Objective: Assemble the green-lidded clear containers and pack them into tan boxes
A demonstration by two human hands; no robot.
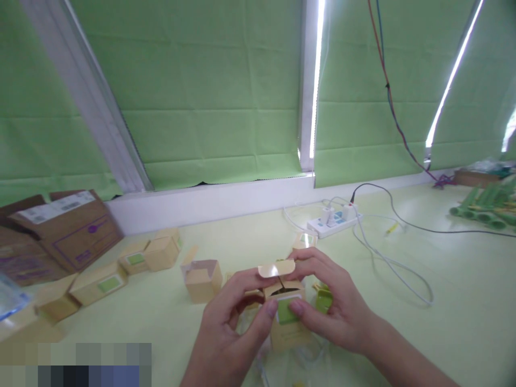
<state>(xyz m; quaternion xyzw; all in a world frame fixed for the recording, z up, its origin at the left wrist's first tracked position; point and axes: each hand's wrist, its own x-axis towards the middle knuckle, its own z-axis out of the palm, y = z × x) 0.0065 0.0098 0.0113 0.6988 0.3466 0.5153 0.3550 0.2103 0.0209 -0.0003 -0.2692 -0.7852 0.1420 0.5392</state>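
Between my two hands stands a small cream cardboard box (pixel 290 336) with a green and white label on its front. Its top flap is raised, and a dark gap shows under it. My left hand (pixel 236 317) grips the box from the left, thumb on the front by the label and fingers behind. From the right, my right hand (pixel 334 301) holds it too, its thumb pressed on the label and fingers over the back. A yellow-green plastic piece (pixel 323 298) lies just behind my right thumb, partly hidden. What is inside the box cannot be made out.
An open cream box (pixel 203 282) stands to the left, with several closed ones (pixel 100 282) beyond it. A large brown carton (pixel 76 231) is at far left. A white power strip (pixel 334 220) with cables lies behind. Green tubes (pixel 484 207) are piled at far right.
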